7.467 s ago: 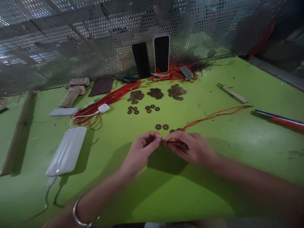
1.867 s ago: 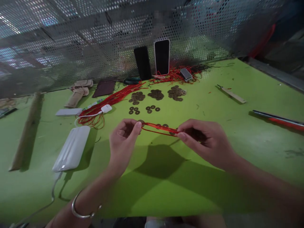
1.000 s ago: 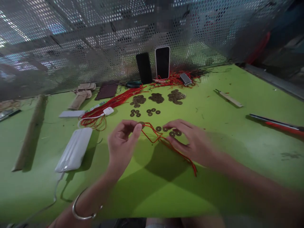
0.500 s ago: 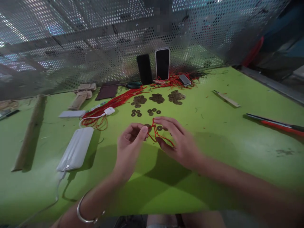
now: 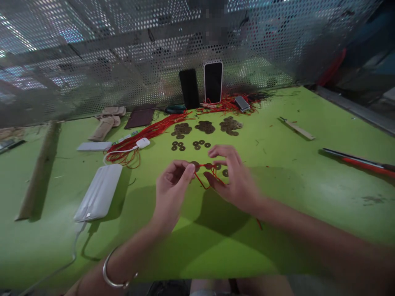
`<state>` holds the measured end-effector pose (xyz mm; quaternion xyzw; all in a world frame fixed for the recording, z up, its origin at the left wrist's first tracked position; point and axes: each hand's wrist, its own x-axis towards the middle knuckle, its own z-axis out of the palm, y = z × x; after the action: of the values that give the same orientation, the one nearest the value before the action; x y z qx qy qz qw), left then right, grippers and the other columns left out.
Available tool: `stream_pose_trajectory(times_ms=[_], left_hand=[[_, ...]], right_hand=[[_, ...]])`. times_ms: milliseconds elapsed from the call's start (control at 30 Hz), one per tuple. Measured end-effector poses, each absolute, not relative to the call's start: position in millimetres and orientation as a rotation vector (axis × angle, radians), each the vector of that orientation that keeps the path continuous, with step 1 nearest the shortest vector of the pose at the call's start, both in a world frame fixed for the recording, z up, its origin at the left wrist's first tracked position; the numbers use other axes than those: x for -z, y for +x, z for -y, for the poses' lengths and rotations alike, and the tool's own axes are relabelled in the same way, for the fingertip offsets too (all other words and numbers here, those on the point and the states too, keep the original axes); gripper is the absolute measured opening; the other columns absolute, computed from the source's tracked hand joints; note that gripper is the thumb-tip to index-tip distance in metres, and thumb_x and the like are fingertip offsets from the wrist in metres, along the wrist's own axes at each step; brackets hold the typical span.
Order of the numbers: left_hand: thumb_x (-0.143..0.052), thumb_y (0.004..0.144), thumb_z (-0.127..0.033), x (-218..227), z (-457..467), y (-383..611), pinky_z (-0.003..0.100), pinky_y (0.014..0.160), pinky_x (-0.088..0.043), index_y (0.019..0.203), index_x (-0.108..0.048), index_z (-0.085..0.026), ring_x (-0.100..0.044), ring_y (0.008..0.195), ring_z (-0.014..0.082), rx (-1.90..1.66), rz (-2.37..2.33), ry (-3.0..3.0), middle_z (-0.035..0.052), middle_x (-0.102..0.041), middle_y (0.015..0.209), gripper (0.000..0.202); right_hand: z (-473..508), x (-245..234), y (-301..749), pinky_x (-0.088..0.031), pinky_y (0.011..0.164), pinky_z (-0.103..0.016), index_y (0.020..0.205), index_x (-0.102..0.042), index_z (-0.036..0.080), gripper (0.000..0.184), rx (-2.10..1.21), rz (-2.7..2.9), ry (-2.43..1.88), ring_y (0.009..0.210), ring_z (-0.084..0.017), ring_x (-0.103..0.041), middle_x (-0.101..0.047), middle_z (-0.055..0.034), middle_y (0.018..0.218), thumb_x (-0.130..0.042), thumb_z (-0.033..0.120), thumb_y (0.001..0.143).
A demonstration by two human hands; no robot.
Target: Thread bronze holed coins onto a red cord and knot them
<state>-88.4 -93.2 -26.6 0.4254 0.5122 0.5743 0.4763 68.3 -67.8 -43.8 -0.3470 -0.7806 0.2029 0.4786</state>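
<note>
Filling most of the lower view, the green table (image 5: 308,172) carries everything, backed by a perforated metal sheet (image 5: 123,74) from ten to two o'clock, taking the clock from the middle of the view. A long bundle of red cord (image 5: 160,128) lies between nine and ten o'clock, and a white power bank (image 5: 98,192) sits past eight. Two phones, one black (image 5: 189,88) and one white-edged (image 5: 213,82), lean at twelve.

The left hand (image 5: 173,185), between seven and eight, has thumb and bent forefinger closed in a pinch, the other fingers curled under. The right hand (image 5: 236,181), near four, stands well open, thumb and forefinger parted around red strands; whether its hidden fingers grip anything, I cannot tell.

Three piles of holed discs (image 5: 205,127) span ten to two. The working cord (image 5: 204,187) sags in a loop between the hands. Smallest, the held disc (image 5: 195,166) is in the left pinch at six o'clock, with strands leading from it toward the right hand.

The step looks like forming a loop or knot beside that disc. The next move seems to call for a steady left pinch while the right thumb and forefinger meet on the strands and draw them snug.
</note>
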Motion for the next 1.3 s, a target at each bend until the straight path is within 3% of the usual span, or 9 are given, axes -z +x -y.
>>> stream_pose_trajectory(times_ms=[167, 433, 567, 700, 767, 867, 967, 1167, 1300], left_hand=[[-0.071, 0.075, -0.033, 24, 94, -89, 0.012, 0.056, -0.04, 0.079, -0.064, -0.018, -0.049, 0.061, 0.0036, -1.43, -1.246, 1.017, -0.0035, -0.057, 0.07, 0.017], [-0.07, 0.076, -0.032, 25, 95, -88, 0.011, 0.058, -0.041, 0.079, -0.064, -0.019, -0.05, 0.062, 0.0027, -1.402, -1.212, 1.042, -0.0044, -0.057, 0.07, 0.015], [-0.07, 0.076, -0.033, 28, 96, -85, 0.011, 0.058, -0.04, 0.078, -0.063, -0.018, -0.049, 0.062, 0.0027, -1.385, -1.2, 1.048, -0.0044, -0.056, 0.069, 0.016], [-0.069, 0.076, -0.034, 31, 98, -83, 0.012, 0.058, -0.041, 0.078, -0.063, -0.019, -0.049, 0.062, 0.0032, -1.388, -1.246, 1.069, -0.0042, -0.057, 0.069, 0.016], [-0.069, 0.076, -0.033, 32, 99, -83, 0.013, 0.059, -0.042, 0.079, -0.064, -0.019, -0.051, 0.063, 0.0036, -1.404, -1.283, 1.1, -0.0039, -0.058, 0.07, 0.015], [-0.069, 0.077, -0.031, 32, 101, -82, 0.014, 0.061, -0.045, 0.08, -0.064, -0.019, -0.054, 0.066, 0.0047, -1.411, -1.32, 1.153, -0.003, -0.061, 0.074, 0.013], [-0.068, 0.077, -0.031, 32, 101, -82, 0.015, 0.061, -0.046, 0.08, -0.064, -0.019, -0.056, 0.066, 0.0054, -1.429, -1.31, 1.159, -0.0027, -0.062, 0.075, 0.013], [-0.069, 0.077, -0.03, 33, 102, -80, 0.014, 0.058, -0.044, 0.079, -0.064, -0.018, -0.053, 0.063, 0.0048, -1.427, -1.281, 1.122, -0.0034, -0.059, 0.07, 0.012], [-0.069, 0.076, -0.03, 32, 105, -79, 0.015, 0.056, -0.044, 0.077, -0.063, -0.017, -0.053, 0.062, 0.0057, -1.464, -1.278, 1.12, -0.0026, -0.058, 0.069, 0.014]], right_hand=[[72, 43, 68, -0.05, 0.076, -0.038, 0.103, -0.054, 0.017, 0.02, -0.029, 2.045, -0.803, 0.093, -0.022, -0.049, -0.051, -0.0094, 0.099, -0.058, 0.016, 0.083], [70, 44, 66, -0.049, 0.082, -0.039, 0.114, -0.053, 0.01, 0.033, -0.072, 2.016, -0.863, 0.1, -0.024, -0.049, -0.053, -0.0141, 0.105, -0.058, 0.021, 0.084], [69, 43, 64, -0.049, 0.082, -0.039, 0.105, -0.054, 0.013, 0.02, -0.183, 2.01, -0.83, 0.098, -0.022, -0.051, -0.057, -0.0123, 0.103, -0.056, 0.019, 0.086], [74, 43, 63, -0.05, 0.062, -0.029, 0.097, -0.051, 0.016, 0.01, -0.549, 2.033, -0.89, 0.074, -0.015, -0.058, -0.062, -0.0052, 0.084, -0.044, 0.016, 0.091], [78, 43, 62, -0.045, 0.05, -0.024, 0.1, -0.048, 0.016, 0.013, -0.664, 2.033, -0.949, 0.06, -0.012, -0.056, -0.062, -0.0034, 0.077, -0.039, 0.021, 0.094], [81, 44, 63, -0.044, 0.045, -0.023, 0.11, -0.043, 0.014, 0.024, -0.62, 2.013, -0.942, 0.058, -0.013, -0.057, -0.063, -0.0051, 0.076, -0.044, 0.031, 0.093], [79, 44, 66, -0.047, 0.048, -0.024, 0.115, -0.042, 0.015, 0.034, -0.476, 2.033, -0.895, 0.063, -0.014, -0.06, -0.065, -0.007, 0.083, -0.053, 0.033, 0.089], [73, 42, 70, -0.052, 0.061, -0.026, 0.098, -0.057, 0.013, 0.012, -0.269, 2.031, -0.842, 0.074, -0.014, -0.061, -0.066, -0.0064, 0.087, -0.054, 0.021, 0.089], [76, 40, 70, -0.053, 0.064, -0.026, 0.099, -0.061, 0.011, 0.015, -0.226, 2.02, -0.779, 0.076, -0.014, -0.061, -0.067, -0.0068, 0.088, -0.055, 0.018, 0.087]])
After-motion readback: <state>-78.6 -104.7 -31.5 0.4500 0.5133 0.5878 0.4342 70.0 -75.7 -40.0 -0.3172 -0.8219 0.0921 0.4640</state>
